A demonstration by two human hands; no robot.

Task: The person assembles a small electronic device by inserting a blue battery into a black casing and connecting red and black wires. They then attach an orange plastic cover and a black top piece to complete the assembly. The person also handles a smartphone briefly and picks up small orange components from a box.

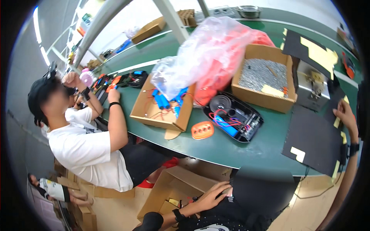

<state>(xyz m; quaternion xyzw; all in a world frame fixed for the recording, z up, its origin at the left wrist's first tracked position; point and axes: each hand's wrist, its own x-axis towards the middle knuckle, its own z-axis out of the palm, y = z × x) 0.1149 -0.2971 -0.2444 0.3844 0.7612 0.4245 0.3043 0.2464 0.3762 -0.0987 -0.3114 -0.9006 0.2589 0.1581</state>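
Observation:
My left hand [213, 195] rests low in front of me on my black-clothed lap, fingers spread and holding nothing, beside an open cardboard box [173, 188] under the table. My right hand [345, 113] reaches up at the far right. Its curled fingers lie on the edge of a black sheet [314, 134] dotted with yellow tape pieces, right by a small yellow strip [337, 122]. Whether it pinches the strip is unclear. Between my hands, on the green table [231, 148], lies an open black device shell [235, 117] with a speaker, a blue battery and red wires, next to an orange button pad [202, 130].
On the table stand a shallow carton [162, 109] with blue batteries, a clear plastic bag [208, 54] of red parts, a box of metal screws [264, 75] and a grey metal machine [314, 86]. A co-worker in a white shirt [88, 150] sits at the left handling small parts.

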